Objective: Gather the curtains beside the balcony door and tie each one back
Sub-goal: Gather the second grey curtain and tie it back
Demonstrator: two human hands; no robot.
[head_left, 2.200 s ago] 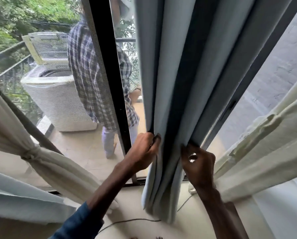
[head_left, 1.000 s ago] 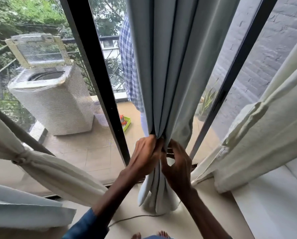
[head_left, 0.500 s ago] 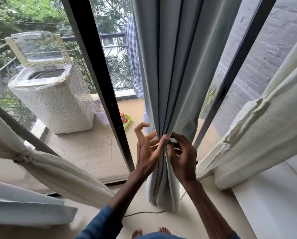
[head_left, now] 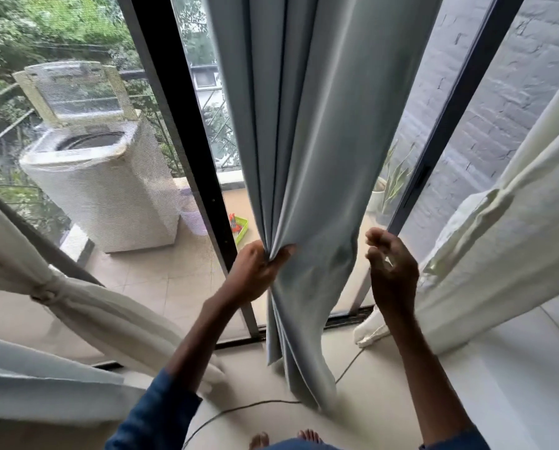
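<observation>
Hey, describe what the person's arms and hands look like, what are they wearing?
Both hands are bare: the left hand and the right hand show no gloves, rings or watch. The forearms are bare too, with dark blue sleeves pushed up near the elbows on both arms.

The middle curtain (head_left: 304,125) was pale grey-blue; cream curtains (head_left: 499,238) flanked it; the door frame (head_left: 180,125) was black.

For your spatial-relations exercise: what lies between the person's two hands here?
In the head view, a loose fold of the grey curtain hangs between them. The left hand pinches its gathered pleats; the right hand is open, off the cloth.
</observation>
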